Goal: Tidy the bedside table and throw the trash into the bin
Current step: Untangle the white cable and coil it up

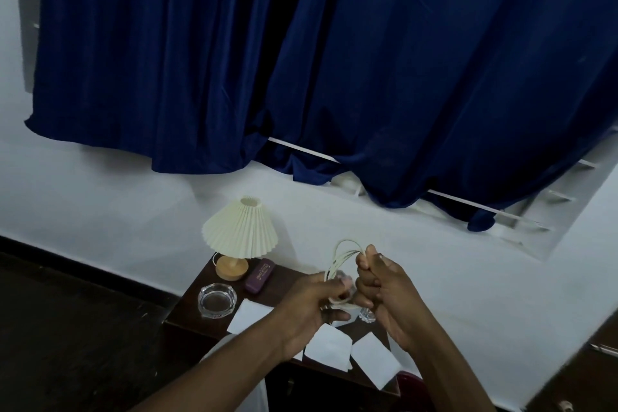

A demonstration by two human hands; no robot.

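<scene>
We hold a cream cable (344, 254) above the counter (267, 291), coiled into several loops. The right hand (384, 291) is clenched around the gathered loops at their top; the left hand (314, 301) pinches the lower strands between thumb and fingers (341, 284).

Judgement: the step in hand is coiling the cable into a neat bundle before setting it down.

To do it well:
- keep the right fist closed so the loops do not spring apart
- let the left hand feed each new turn at the same size as the others
- keep the bundle lifted clear of the small clear glass item (368, 315) just below our hands

Still on the counter: pleated lamp (240, 231), purple case (260, 275), glass ashtray (217, 299), and three white paper pieces (329, 346) near the front edge, probably the trash. No bin is in view.
</scene>
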